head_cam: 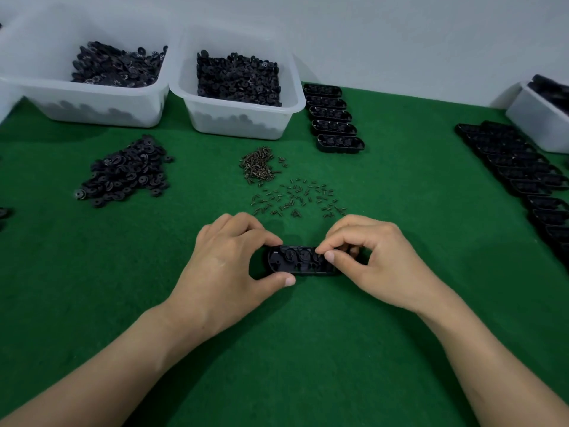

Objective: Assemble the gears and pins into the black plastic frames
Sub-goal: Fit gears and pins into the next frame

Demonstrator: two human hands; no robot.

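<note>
A: While the black plastic frame (295, 262) lies on the green bench (308, 349), what's the left hand (228, 266) doing?
B: Gripping its left end, thumb and fingers curled. Right hand (369, 260) curls over the right end, thumb and forefinger pinched on it.

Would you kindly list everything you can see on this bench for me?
mat: one, green, covers the table.
bins: two, white, back left, holding black gears.
right bin: one, white, right edge, holding black parts.
gear pile: one, black, left on mat.
pin heap: one, brownish, centre.
loose pins: many, dark, scattered before the hands.
frame row: five, black, beside the second bin.
long frame row: many, black, right side.
frame: one, black, between the hands.
left hand: one, grips frame's left end.
right hand: one, pinches at frame's right end.
</note>
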